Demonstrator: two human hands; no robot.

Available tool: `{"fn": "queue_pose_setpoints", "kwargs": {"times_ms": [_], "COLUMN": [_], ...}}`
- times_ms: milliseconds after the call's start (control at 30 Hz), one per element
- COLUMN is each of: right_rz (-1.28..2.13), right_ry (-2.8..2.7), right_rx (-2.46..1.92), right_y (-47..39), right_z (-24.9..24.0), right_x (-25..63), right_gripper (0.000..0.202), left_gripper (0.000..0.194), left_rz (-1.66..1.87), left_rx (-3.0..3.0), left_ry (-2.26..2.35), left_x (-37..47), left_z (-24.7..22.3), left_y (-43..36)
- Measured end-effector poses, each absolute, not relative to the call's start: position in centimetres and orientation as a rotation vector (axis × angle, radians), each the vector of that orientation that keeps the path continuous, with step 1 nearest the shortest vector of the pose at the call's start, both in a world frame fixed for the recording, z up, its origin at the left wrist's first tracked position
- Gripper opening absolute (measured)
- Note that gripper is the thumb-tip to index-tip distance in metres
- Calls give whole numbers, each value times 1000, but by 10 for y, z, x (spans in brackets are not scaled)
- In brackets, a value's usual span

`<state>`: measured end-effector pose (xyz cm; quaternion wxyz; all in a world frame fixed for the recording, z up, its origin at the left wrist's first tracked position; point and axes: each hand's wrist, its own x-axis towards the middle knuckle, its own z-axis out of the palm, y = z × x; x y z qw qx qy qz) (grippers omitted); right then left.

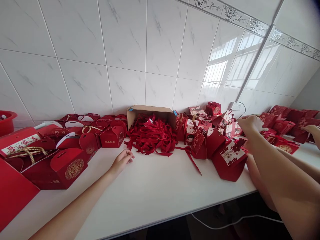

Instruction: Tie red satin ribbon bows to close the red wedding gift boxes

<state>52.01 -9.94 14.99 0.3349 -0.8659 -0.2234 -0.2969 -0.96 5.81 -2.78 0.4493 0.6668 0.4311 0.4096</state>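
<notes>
My left hand point(123, 157) rests on the white table point(150, 186), fingers loosely curled with small gaps, nothing visible in them. Just beyond it, a heap of red ribbons point(152, 136) spills from a cardboard box point(150, 108). My right hand point(252, 124) is stretched over red gift boxes on the right, its fingers bent. What it grips, if anything, is hidden by the hand. Nearest to my right arm lies a dark red gift box with a printed white panel point(230, 156). One loose ribbon point(193, 161) trails across the tabletop.
Red gift boxes with rope handles point(62, 166) fill the left side. A red basin point(6, 123) stands at the far left. Another person's hand point(312, 130) is among boxes at far right. A power strip point(235, 106) sits by the tiled wall; a white cable point(232, 223) hangs below the table.
</notes>
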Motion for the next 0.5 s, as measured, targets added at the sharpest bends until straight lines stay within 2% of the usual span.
{"fn": "queue_pose_setpoints", "kwargs": {"times_ms": [133, 233, 367, 500], "right_rz": [-650, -583, -307, -107], "right_ry": [-690, -987, -1442, -1492], "right_rx": [-2176, -2055, -1948, -1976], "right_y": [-85, -64, -28, 4], "right_z": [156, 136, 68, -7], "right_x": [480, 428, 352, 305], "right_gripper": [24, 28, 11, 23], "left_gripper": [31, 33, 28, 22], "left_rz": [999, 997, 1003, 1036], "left_rx": [1689, 1742, 1863, 2024], "left_ry": [1032, 1003, 1003, 1085], "left_x": [-8, -8, -12, -19], "left_z": [-28, -33, -39, -35], "left_y": [58, 61, 64, 60]}}
